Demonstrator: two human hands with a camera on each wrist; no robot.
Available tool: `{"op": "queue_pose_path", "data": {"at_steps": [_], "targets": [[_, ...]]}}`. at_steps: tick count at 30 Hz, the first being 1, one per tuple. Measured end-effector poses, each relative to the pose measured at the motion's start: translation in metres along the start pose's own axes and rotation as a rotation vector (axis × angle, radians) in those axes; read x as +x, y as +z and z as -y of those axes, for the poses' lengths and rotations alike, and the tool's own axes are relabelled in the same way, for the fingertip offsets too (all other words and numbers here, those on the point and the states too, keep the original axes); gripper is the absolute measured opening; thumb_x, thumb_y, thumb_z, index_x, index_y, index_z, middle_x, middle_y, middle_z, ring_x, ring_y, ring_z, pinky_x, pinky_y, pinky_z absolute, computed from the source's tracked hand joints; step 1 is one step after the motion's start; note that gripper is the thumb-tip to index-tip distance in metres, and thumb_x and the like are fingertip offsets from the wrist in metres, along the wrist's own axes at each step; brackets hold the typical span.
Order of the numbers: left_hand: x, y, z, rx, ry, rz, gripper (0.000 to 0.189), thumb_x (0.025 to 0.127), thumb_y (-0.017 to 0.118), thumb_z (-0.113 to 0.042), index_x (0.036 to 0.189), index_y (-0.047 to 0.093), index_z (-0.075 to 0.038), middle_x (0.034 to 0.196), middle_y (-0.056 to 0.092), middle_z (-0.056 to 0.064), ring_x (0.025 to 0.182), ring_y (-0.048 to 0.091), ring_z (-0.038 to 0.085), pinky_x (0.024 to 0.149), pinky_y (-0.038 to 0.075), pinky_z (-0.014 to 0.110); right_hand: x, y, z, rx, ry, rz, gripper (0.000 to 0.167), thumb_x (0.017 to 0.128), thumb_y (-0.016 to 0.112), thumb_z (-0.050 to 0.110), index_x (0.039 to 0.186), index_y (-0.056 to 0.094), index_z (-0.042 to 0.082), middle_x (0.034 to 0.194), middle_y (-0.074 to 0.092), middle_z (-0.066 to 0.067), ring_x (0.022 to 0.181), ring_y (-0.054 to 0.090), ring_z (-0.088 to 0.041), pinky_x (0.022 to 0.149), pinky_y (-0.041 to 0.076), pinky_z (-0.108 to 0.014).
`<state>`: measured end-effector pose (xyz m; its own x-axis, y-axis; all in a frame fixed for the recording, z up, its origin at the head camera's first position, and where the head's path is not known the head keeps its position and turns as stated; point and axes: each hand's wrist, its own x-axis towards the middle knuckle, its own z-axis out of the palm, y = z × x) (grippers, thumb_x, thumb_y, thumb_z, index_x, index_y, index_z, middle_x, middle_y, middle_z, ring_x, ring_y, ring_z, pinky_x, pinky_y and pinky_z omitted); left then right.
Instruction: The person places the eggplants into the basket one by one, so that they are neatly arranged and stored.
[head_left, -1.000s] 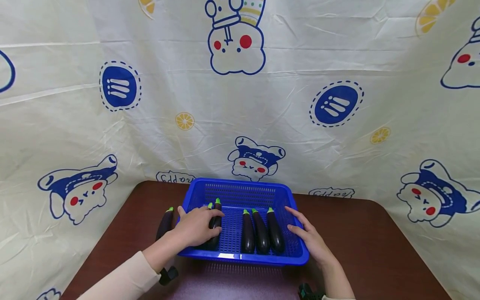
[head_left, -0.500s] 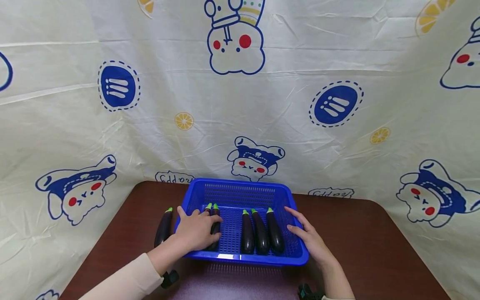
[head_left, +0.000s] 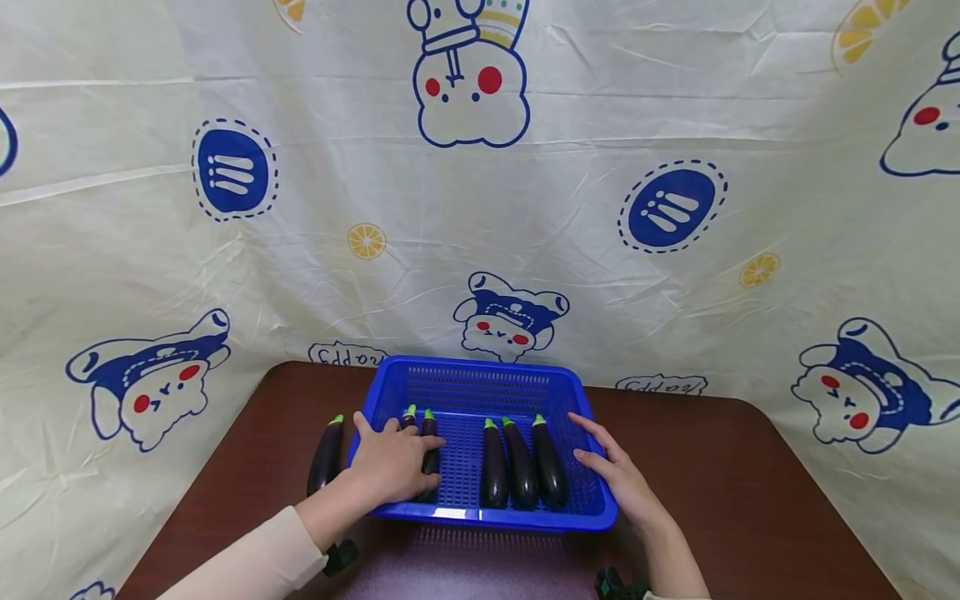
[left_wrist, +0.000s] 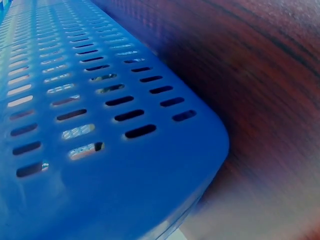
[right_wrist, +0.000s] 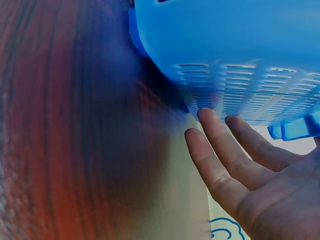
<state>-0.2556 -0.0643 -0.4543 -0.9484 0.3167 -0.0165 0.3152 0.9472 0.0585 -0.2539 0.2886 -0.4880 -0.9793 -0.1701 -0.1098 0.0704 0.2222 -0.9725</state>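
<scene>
A blue perforated plastic basket (head_left: 480,364) stands on the table. My left hand (head_left: 390,462) reaches over its left side, fingers spread across two dark eggplants; the nearer one, an eggplant (head_left: 430,429) with a green stem end, shows beside the index finger and thumb. The other eggplant (head_left: 410,415) is mostly hidden under the hand. At the basket's right side is my right hand (head_left: 626,479), thumb and index finger by the rim. The right wrist view shows its fingers (right_wrist: 220,135) extended along the outer wall. The left wrist view shows only basket wall (left_wrist: 150,175) and table.
Three eggplants lie side by side in the basket's right half, the middle eggplant (head_left: 521,467) among them. Outside on the left, another eggplant (head_left: 326,454) lies on the brown table (head_left: 697,467). A printed white cloth (head_left: 555,208) hangs behind the table.
The eggplant under my left hand has come down and slightly left into the basket. My left hand has shifted a little lower with it; the right hand stays at the basket's side.
</scene>
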Motion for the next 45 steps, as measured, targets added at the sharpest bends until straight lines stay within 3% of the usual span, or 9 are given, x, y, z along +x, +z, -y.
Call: {"op": "queue_pose_path", "data": {"at_steps": [8,19,32,45], "targets": [[-0.0012,0.0011,0.0004,-0.022,0.0,-0.01,0.057,0.088,0.073,-0.06,0.137,0.068,-0.03,0.141,0.067,0.007,0.137,0.053,0.04,0.106,0.012,0.089,-0.0004,0.0006,-0.0003,0.008,0.011,0.005,0.055,0.106,0.056,0.034,0.158,0.038,0.036,0.169,0.025,-0.015,0.13,0.059,-0.042,0.088,0.061,-0.051],[-0.0049,0.002,0.0007,-0.014,-0.018,-0.032,0.052,0.094,0.069,-0.057,0.138,0.068,-0.029,0.141,0.067,0.007,0.135,0.053,0.039,0.107,0.015,0.088,-0.0004,0.0015,-0.0003,0.018,-0.011,0.033,0.055,0.108,0.053,0.029,0.159,0.036,0.033,0.169,0.023,-0.016,0.131,0.058,-0.043,0.088,0.061,-0.051],[-0.0031,0.0042,0.0,-0.012,-0.009,-0.085,0.055,0.091,0.071,-0.06,0.135,0.069,-0.028,0.14,0.067,0.009,0.133,0.054,0.04,0.107,0.016,0.088,-0.0023,-0.0001,0.0004,0.02,-0.006,0.019,0.055,0.107,0.054,0.029,0.16,0.036,0.031,0.168,0.025,-0.016,0.129,0.058,-0.04,0.089,0.061,-0.049],[-0.0018,0.0015,0.0028,-0.099,-0.007,-0.105,0.052,0.089,0.077,-0.052,0.135,0.069,-0.029,0.141,0.065,0.009,0.135,0.051,0.042,0.108,0.014,0.087,-0.0009,0.001,-0.0004,0.012,-0.003,0.01,0.055,0.107,0.054,0.031,0.159,0.036,0.033,0.169,0.024,-0.015,0.133,0.055,-0.045,0.09,0.06,-0.052]]}}
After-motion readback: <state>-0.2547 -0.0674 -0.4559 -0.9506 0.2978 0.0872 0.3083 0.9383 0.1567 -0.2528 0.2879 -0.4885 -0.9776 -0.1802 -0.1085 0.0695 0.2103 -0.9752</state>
